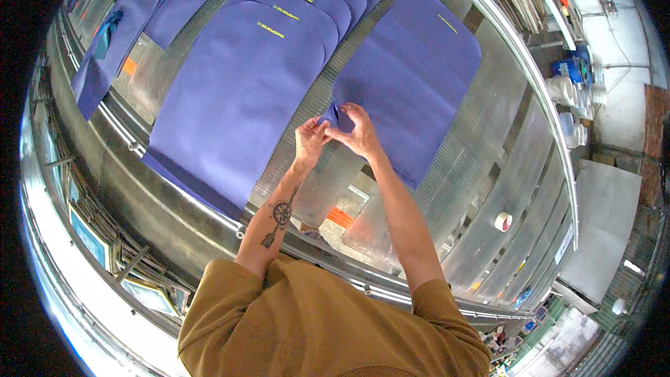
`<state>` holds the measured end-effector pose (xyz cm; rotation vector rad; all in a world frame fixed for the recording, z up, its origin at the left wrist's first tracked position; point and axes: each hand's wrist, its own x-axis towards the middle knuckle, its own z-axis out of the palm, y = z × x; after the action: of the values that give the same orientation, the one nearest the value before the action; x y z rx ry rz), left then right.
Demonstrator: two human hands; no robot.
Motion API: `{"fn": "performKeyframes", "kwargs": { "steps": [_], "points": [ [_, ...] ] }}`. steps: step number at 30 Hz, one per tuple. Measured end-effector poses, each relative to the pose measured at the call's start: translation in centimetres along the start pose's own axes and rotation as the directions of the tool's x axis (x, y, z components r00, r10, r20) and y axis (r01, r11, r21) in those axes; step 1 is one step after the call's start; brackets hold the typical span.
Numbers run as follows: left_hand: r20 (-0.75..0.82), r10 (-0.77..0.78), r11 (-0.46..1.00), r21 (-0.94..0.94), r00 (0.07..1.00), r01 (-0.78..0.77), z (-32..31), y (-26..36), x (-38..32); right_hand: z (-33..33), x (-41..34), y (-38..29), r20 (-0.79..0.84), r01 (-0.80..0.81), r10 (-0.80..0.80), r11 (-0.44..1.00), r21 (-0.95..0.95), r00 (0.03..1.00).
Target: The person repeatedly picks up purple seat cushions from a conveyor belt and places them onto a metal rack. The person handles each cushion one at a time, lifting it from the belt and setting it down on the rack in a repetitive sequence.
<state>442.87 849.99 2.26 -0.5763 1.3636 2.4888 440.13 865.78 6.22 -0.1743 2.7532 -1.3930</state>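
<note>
A blue fabric panel with a rounded far end and a small line of yellow print lies on the metal-topped table. At its near left corner, my left hand pinches the fabric between thumb and fingers. My right hand grips the same corner from the right, its fingers curled over the fold. The two hands nearly touch, and the fabric is bunched up between them. To their left spreads a row of overlapping blue panels bearing yellow print.
A roll of tape rests on the table's right part. More blue panels lie at the far left, one partly folded. Metal rails border the table. Tubs stand beyond the right rail; framed screens are stacked at lower left.
</note>
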Motion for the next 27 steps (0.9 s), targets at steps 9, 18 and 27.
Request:
{"fn": "performKeyframes", "kwargs": {
  "steps": [9,18,27],
  "points": [
    [-0.071,0.152,0.913,0.392,0.986,-0.113,0.6,2.0,0.7,0.6,-0.3,0.6,-0.240,-0.007,-0.007,0.998,-0.057,0.971],
    [0.410,-0.574,0.742,-0.106,0.709,0.662,4.9,8.8,4.7,-1.8,-2.7,-5.6,-0.316,-0.027,-0.112,0.914,-0.404,0.942],
    [0.014,-0.359,0.699,0.666,0.933,0.259,5.3,4.7,9.1,1.4,-11.6,-0.7,0.273,-0.212,0.682,-0.173,0.962,0.678]
  ]
}}
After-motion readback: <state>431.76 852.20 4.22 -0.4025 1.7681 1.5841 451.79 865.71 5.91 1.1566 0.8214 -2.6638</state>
